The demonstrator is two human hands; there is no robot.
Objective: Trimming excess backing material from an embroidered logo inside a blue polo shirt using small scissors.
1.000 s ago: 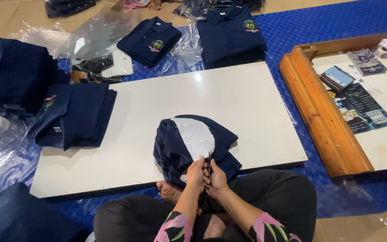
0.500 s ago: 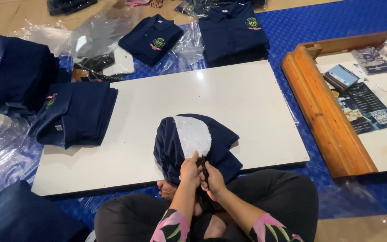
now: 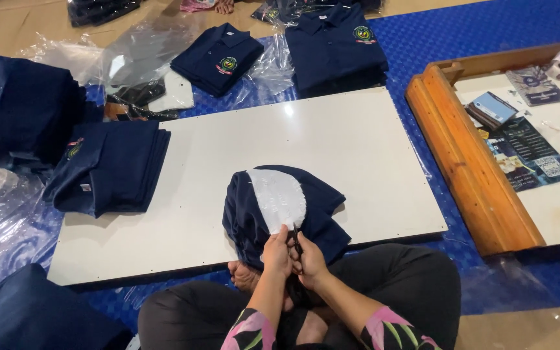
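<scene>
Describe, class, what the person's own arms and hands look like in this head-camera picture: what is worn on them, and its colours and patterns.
Both the left hand and the right hand are bare, with no gloves; no rings or watch can be made out. The forearms are bare too. Near the bottom edge, each arm has a dark sleeve printed with pink and green leaf-like shapes.

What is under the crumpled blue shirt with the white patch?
The navy shirt lies on the white board, its near edge hanging toward the person's lap. Both hands, left hand and right hand, pinch its white backing patch. Anything beneath the shirt is covered.
</scene>
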